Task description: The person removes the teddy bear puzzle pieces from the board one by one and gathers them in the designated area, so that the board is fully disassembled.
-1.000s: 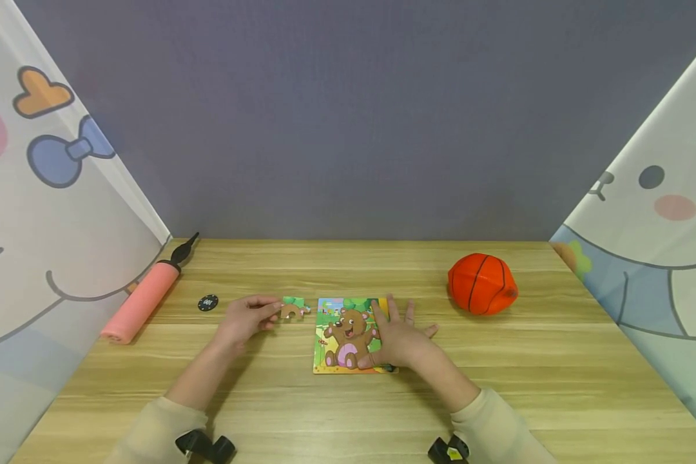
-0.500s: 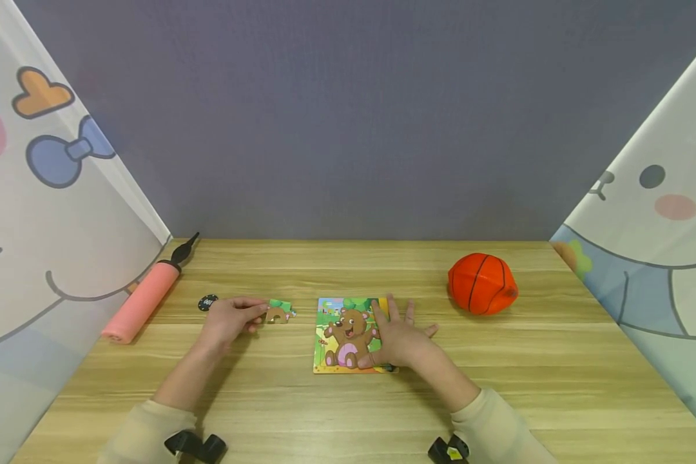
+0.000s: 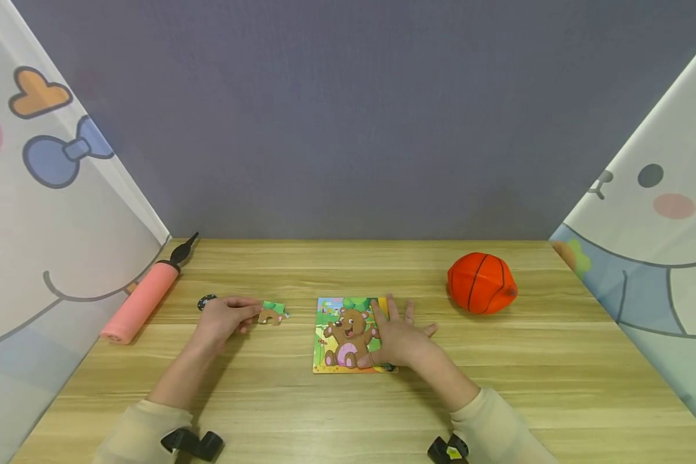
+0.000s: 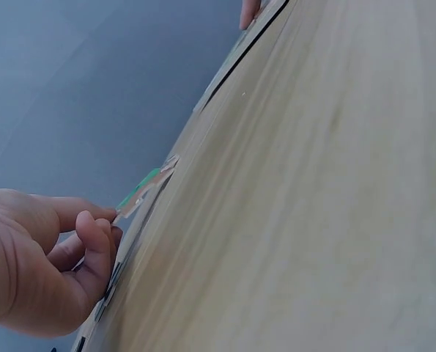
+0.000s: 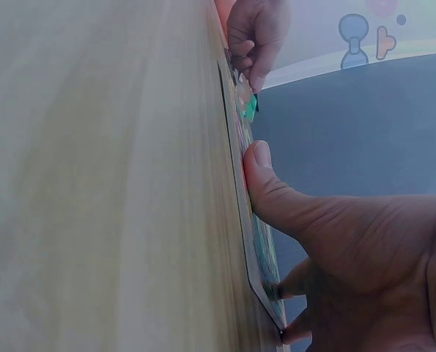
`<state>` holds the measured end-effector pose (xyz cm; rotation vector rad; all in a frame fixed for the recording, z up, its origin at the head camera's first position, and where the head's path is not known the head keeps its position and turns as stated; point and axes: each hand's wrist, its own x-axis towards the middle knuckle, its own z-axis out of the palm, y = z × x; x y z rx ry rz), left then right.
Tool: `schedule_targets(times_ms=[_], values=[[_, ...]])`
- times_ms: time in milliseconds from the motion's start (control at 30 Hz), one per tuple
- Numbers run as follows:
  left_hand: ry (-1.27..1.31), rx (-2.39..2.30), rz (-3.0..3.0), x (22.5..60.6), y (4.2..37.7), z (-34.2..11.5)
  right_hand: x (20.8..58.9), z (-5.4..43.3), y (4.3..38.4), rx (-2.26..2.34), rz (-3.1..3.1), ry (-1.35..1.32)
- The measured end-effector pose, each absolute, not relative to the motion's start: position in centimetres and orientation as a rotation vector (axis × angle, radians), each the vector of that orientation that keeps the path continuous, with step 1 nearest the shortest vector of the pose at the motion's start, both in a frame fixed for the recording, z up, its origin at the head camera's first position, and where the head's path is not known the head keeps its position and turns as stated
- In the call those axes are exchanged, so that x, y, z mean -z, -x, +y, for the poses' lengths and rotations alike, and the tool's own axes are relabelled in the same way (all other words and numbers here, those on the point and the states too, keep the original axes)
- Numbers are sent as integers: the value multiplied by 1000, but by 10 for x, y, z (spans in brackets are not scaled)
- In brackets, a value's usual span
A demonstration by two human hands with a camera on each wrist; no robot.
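Observation:
In the head view my left hand (image 3: 225, 319) pinches a small jigsaw piece (image 3: 273, 313), green on top with a brown arch, between thumb and fingertips. The left wrist view shows this piece (image 4: 141, 194) tilted, its far end close to the tabletop. To its right lies a square bear jigsaw puzzle (image 3: 339, 335), flat on the table. My right hand (image 3: 403, 340) rests on the puzzle's right side with fingers spread, hiding part of that edge. Seen from the right wrist, the thumb (image 5: 261, 158) lies along the near side of the puzzle.
A black round chip (image 3: 205, 301) marked with a number lies just behind the left hand, partly covered by it. Further left is a pink hand pump (image 3: 142, 303) with a black nozzle. A dented red ball (image 3: 481, 283) sits at the right on the wooden table (image 3: 325, 419).
My left hand has carried the jigsaw piece leftward, away from the puzzle, and now partly covers the chip. The right hand and the puzzle have stayed in place.

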<state>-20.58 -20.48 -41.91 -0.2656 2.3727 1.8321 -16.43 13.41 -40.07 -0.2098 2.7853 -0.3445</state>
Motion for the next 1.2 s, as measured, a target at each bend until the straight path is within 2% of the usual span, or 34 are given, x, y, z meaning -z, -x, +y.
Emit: schedule_targets(times_ms=[467,667,1200], values=[[302,-1812,2407,415,203,-206,401,132,165,316,2787,200],[204,-1823,2384,412,201,-205,400,132,164,311,2787,193],[-12,-1929,2206,408,199,-154,403,136,165,311,2820,151]])
